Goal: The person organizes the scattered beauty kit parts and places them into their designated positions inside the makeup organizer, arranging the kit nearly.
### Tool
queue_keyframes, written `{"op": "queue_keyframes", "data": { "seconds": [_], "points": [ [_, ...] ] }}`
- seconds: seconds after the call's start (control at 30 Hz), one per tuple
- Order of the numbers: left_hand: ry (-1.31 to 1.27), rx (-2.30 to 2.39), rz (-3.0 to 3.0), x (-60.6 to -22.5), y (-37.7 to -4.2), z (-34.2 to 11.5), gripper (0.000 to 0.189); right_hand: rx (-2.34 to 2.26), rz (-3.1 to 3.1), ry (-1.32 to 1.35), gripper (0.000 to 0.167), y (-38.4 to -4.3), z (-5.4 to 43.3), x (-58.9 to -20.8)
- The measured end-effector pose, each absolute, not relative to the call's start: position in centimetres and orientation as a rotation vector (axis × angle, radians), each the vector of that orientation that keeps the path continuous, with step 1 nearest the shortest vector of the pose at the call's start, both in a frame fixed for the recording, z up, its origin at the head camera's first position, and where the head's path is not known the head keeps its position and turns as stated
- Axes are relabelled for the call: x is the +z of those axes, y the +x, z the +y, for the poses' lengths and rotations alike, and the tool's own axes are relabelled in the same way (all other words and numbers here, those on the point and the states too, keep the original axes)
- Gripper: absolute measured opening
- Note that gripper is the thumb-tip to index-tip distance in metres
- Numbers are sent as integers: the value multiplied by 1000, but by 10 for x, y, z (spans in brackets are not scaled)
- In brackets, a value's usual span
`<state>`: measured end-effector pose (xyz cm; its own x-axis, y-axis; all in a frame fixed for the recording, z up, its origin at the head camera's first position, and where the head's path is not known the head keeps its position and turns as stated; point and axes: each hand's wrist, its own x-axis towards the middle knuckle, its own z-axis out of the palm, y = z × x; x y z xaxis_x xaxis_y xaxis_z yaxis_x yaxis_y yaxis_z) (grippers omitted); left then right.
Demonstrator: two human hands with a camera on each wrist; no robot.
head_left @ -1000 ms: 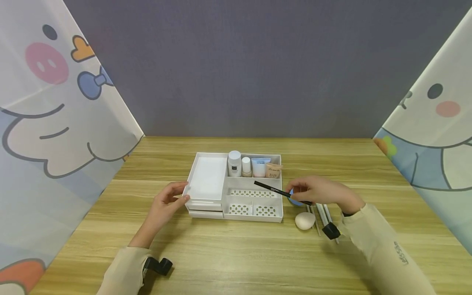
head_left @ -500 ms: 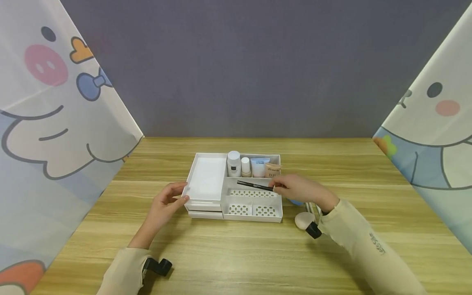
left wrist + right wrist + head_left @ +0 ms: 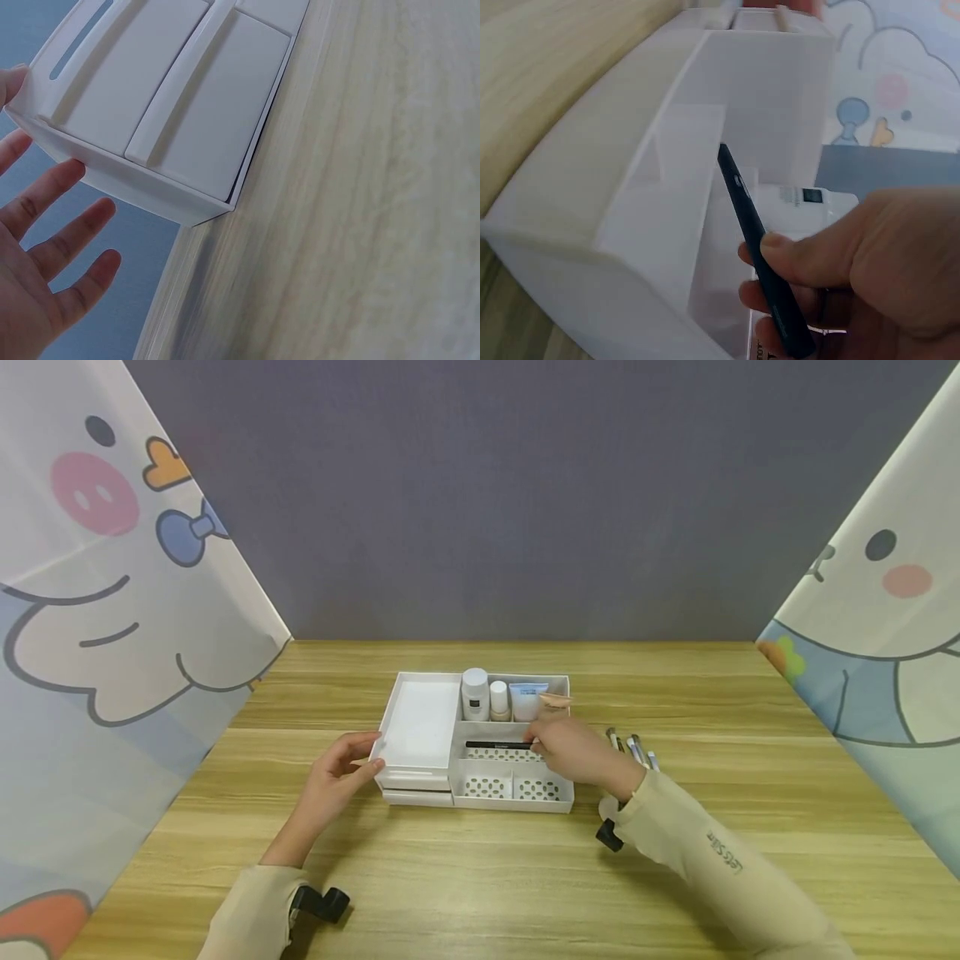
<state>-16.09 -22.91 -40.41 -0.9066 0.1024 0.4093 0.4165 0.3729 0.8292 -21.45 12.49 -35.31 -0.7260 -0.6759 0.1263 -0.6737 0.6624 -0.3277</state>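
Observation:
My right hand (image 3: 573,747) holds a slim black pen-shaped cosmetic (image 3: 751,232) between thumb and fingers. In the head view the pen lies level over the long middle compartment of a white organizer (image 3: 512,804); whether it touches the floor there, I cannot tell. The left hand (image 3: 341,777) touches the organizer's front left corner, its fingers spread along the outer side wall in the left wrist view. A white bottle (image 3: 476,695), a small white-capped bottle (image 3: 499,700), a blue-white tube (image 3: 528,702) and a beige tube (image 3: 556,701), partly hidden by the right hand, stand in the back compartments.
Several makeup brushes (image 3: 637,750) lie on the wooden table (image 3: 480,885) right of the organizer. A pale sponge (image 3: 607,808) is mostly hidden behind the right wrist. Two drawers (image 3: 217,97) fill the organizer's left front. A grey wall (image 3: 517,510) rises behind the table.
My right hand has carried the black pen leftward from the table's right side, over the middle compartment and lower, turning it level. The left hand has stayed at the organizer's corner.

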Motion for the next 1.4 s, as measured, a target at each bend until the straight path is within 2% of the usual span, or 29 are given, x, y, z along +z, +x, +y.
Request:
{"op": "queue_keyframes", "data": {
  "seconds": [0.2,0.37,0.6,0.87,1.0,1.4],
  "points": [
    [-461,-1546,-2341,-404,-161,-229,31,-365,2950,-1224,14,-215,116,-357],
    [-440,-1541,-2350,-404,-161,-229,31,-339,2976,-1284,8,-218,111,-362],
    [-430,-1532,-2361,-404,-160,-229,32,-438,2955,-1161,8,-220,109,-365],
    [-436,-1547,-2352,-404,-161,-229,32,-304,3072,-1085,7,-220,104,-372],
    [-436,-1547,-2353,-403,-161,-229,32,-256,3117,-1088,15,-222,103,-376],
    [-443,-1560,-2346,-402,-160,-228,32,-644,3004,-1050,15,-225,111,-371]
  ]
}}
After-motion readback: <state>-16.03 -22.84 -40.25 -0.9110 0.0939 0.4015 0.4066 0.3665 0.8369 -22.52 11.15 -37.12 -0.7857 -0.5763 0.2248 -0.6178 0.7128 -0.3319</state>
